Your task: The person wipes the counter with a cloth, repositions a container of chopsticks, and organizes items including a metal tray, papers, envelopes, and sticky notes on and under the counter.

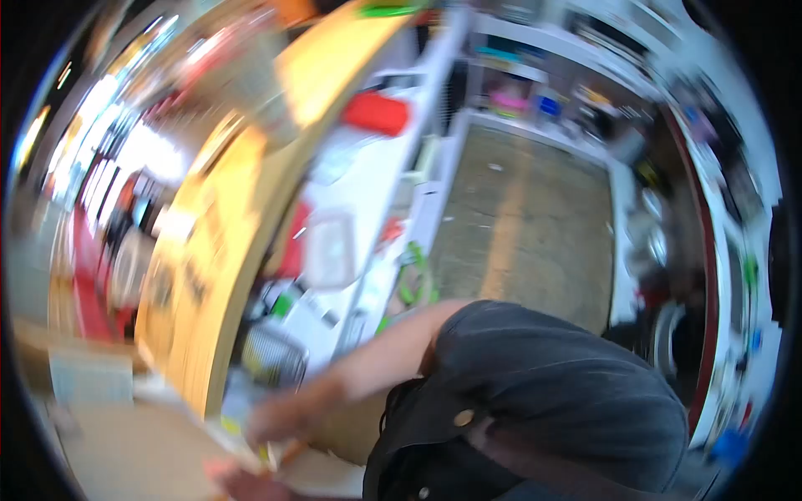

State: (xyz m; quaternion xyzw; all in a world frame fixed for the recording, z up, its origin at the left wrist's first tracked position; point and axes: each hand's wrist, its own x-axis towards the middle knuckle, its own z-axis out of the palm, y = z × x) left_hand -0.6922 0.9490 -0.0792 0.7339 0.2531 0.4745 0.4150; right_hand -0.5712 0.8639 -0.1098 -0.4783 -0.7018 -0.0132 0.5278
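Both my hands are at the lower left, smeared by motion. My right hand (280, 419) reaches down from a short dark sleeve, over the edge of a tan, cardboard-like surface (134, 455). Just below it in the picture is my left hand (246, 483), close to the right one, with its wrist running along the bottom edge. Between the hands are a small pale yellowish bit and an orange-brown strip (292, 453), too blurred to name. Whether either hand grips anything cannot be made out.
A yellow wooden counter (205, 275) runs diagonally beside my hands. Under it, a white shelf holds a red item (376, 113), a clear plastic container (329, 249) and a wire basket (274, 357). Crowded shelves (543, 104) line the far and right sides of a concrete floor (526, 217).
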